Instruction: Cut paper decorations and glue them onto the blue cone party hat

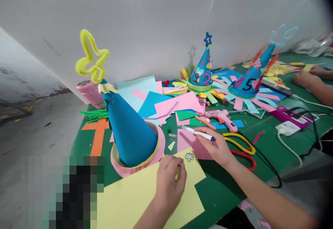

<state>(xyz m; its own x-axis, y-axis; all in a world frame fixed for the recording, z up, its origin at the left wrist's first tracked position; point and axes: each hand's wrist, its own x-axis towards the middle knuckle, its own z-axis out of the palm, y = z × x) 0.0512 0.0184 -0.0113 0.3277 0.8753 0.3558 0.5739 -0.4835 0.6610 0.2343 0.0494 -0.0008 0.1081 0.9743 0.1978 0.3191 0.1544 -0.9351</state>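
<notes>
My right hand [214,146] is closed around a white marker pen [199,132] with a dark blue end, held above pink paper. My left hand [170,177] rests on a large yellow sheet of paper [130,197], its fingers curled and pinched; whatever they hold, if anything, is hidden. Near the sheet's upper corner, beside my left fingertips, is a small flower-like drawing [189,157] in blue outline. Left of my hands stands a blue paper cone hat [130,132] with a pink brim and a yellow pipe-cleaner shape [90,61] on its tip.
Two decorated blue cone hats, one with a star [201,69] and another marked 5 [251,73], stand farther back. A pink glue gun [221,117], scissors [241,149], a power strip [293,116] and paper scraps lie on the green table. Another person's hands [307,78] are at right.
</notes>
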